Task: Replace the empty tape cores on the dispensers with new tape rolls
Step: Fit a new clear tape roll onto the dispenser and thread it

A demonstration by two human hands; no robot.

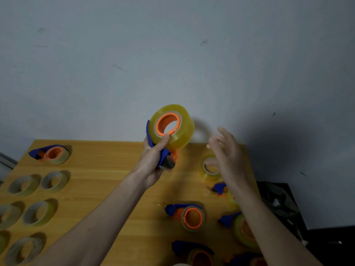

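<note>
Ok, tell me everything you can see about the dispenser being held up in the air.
The dispenser has a blue plastic frame and an orange hub, which carries a full roll of yellowish clear tape. It is raised above the wooden table before the wall, roll uppermost, hub opening toward the camera. The left hand grips its handle, thumb on the roll.

Worktop (pixel 119 169) abutting a wall (pixel 172 54) at its far edge. Left side: empty cores (pixel 36 204) in two columns; behind them, at the far left corner, one dispenser (pixel 50 154). Centre, above the worktop: left hand (pixel 153 160) holding a dispenser with roll (pixel 171 126); right hand (pixel 224 150) to its right, apart from it. Beneath the right hand: a loose roll (pixel 210 167) on the worktop. Near right: further dispensers (pixel 187 215), partly hidden by the right forearm.
</note>
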